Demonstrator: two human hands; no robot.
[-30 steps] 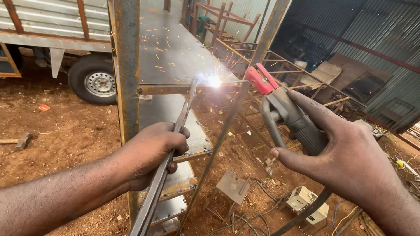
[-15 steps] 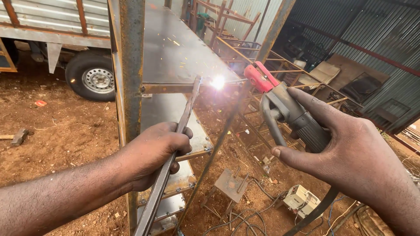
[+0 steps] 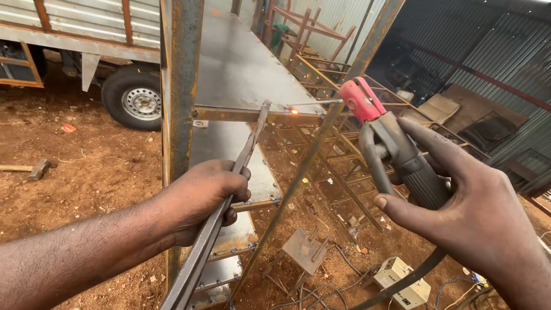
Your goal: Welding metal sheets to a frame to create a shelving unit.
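Note:
My left hand [image 3: 204, 198] grips a long grey steel bar [image 3: 241, 163] that slants up, its top end resting against the rusty horizontal member [image 3: 247, 115] of a metal frame. My right hand [image 3: 465, 212] holds a welding electrode holder [image 3: 396, 155] with a red jaw and dark grey handle. A thin electrode rod [image 3: 313, 104] sticks out left from the jaw, its tip just above a small glowing orange spot [image 3: 294, 112] on the frame member, to the right of the bar's top. A black cable [image 3: 402, 281] hangs from the handle.
A rusty upright post [image 3: 182, 74] stands left of the bar, sheet-metal panels behind it. A truck wheel [image 3: 135, 97] and a hammer [image 3: 31, 168] are at left on red dirt. Below lie a white box-shaped device [image 3: 402, 278], wires and a small metal plate [image 3: 304, 250]. Metal frames are stacked at the back.
The bright welding arc and sparks at the joint have gone out, leaving a small orange glow. The electrode tip has lifted slightly off the joint. My left hand still grips the bar.

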